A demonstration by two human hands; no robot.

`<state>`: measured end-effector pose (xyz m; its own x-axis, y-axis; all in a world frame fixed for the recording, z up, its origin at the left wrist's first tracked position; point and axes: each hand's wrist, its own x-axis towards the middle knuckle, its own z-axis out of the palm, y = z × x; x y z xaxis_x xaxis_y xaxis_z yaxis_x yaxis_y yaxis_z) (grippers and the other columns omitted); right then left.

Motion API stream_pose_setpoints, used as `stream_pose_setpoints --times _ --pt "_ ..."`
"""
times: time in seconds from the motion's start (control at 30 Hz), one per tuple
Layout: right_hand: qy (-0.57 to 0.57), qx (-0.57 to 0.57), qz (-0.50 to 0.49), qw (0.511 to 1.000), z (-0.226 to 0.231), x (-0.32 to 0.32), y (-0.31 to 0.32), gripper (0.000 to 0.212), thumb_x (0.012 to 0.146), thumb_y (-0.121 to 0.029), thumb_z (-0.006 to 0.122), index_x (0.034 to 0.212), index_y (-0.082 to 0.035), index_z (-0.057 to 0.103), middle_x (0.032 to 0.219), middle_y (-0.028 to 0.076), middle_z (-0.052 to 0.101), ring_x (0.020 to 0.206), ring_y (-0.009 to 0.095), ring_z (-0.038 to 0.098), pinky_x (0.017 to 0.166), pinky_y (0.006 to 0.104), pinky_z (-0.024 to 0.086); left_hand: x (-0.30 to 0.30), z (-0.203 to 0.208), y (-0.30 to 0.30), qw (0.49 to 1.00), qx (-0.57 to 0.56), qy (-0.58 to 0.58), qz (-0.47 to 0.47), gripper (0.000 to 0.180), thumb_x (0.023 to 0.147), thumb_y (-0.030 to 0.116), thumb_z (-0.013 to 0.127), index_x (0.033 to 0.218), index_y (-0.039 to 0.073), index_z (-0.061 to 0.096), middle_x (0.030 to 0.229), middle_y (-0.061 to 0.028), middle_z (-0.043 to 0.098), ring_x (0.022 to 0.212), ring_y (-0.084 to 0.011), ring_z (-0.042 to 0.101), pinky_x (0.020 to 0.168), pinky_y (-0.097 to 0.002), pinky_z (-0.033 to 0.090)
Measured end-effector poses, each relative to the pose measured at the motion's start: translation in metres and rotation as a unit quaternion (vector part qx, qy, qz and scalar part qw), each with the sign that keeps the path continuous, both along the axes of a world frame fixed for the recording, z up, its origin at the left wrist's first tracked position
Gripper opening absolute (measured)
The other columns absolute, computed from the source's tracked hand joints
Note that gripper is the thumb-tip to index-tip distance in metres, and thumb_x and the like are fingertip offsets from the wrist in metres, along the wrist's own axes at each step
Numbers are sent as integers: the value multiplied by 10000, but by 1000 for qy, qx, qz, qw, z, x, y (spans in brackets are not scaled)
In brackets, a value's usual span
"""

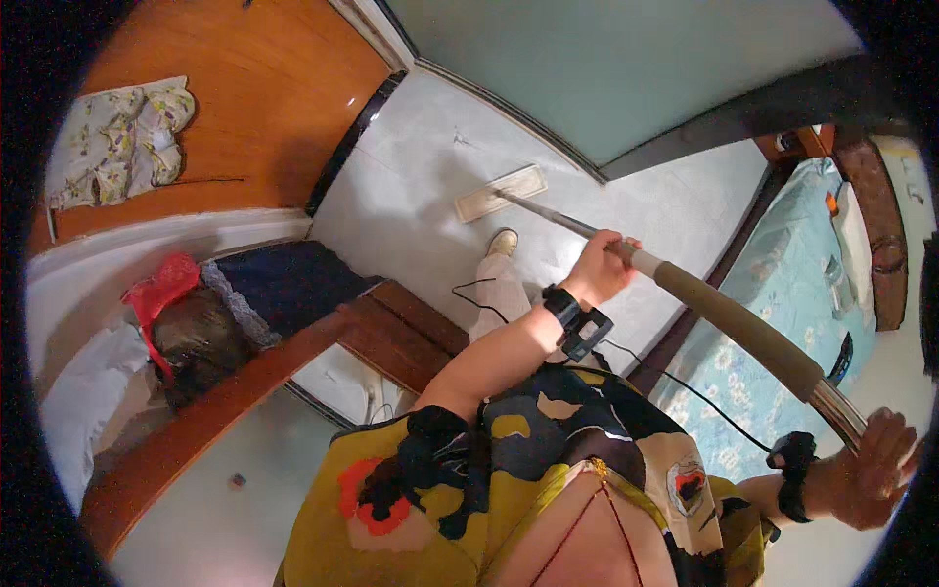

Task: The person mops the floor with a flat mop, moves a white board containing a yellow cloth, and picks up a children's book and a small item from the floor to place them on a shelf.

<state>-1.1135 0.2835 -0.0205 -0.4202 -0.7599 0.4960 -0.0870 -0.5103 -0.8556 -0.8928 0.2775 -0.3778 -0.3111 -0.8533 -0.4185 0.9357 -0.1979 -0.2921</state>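
I hold a flat mop slantwise, its pole [729,318] running from the upper middle to the lower right. The pole is metal with a long brown foam sleeve. My left hand [599,272] is closed round the lower pole, just below the sleeve. At the pole's upper end, near the right rim, my right hand [875,470] is wrapped round the metal part. The cream rectangular mop head [474,205] lies flat on the pale tiled floor [411,147], just beyond my shoe [503,243].
A bed with a light blue floral cover [719,367] stands at right. A grey-green panel [626,68] borders the floor ahead. To the left are an orange wooden panel [284,98], dark cloth [284,284] and a red bag [171,282]. A black cable [685,391] hangs between my wrists.
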Motion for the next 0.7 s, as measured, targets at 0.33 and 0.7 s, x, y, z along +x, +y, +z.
stream_pose_setpoints --times 0.33,0.7 --pt "57 -41 258 964 -5 -132 28 660 706 -255 435 1218 109 233 786 179 432 804 306 401 745 434 290 -98 -1 -18 994 57 39 -86 89 788 88 515 735 28 476 786 -79 535 822 -191 524 821 -317 420" --pt "63 91 312 943 -56 -36 10 171 673 -168 544 762 -74 432 573 57 429 525 157 410 484 309 339 -27 -61 -40 911 -63 -405 -42 157 768 153 491 639 65 508 624 -50 534 653 -181 530 657 -286 434"
